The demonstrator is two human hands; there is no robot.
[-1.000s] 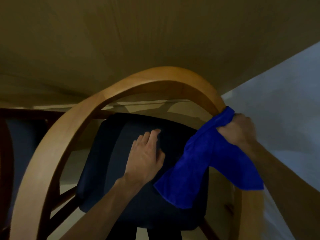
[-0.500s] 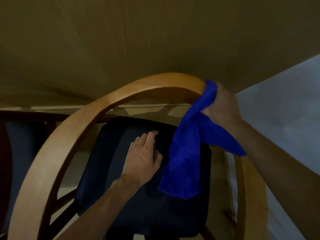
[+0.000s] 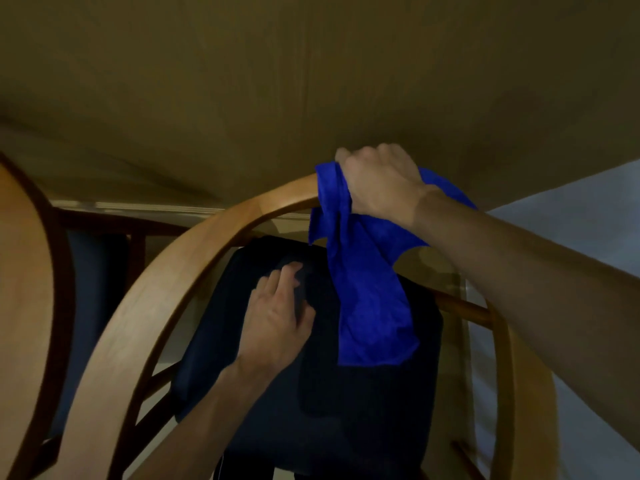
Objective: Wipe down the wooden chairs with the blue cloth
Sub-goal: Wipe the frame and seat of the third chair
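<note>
A wooden chair with a curved light-wood back rail [image 3: 180, 271] stands right below me, its dark padded seat [image 3: 363, 427] tucked toward the table. My right hand [image 3: 381, 183] grips the blue cloth [image 3: 370, 306] over the top of the rail's arch, and the cloth's loose end hangs down over the seat. My left hand [image 3: 277, 323] lies flat on the seat with its fingers spread, holding nothing.
The brown table top [image 3: 311, 81] fills the upper view just beyond the chair. A second wooden chair [image 3: 31, 271] with a dark seat stands close on the left. A pale wall or surface [image 3: 571, 237] is on the right.
My right hand has slid the cloth up the right side of the rail to the top of the arch. The left hand has stayed on the seat. The view shifted, showing the left chair.
</note>
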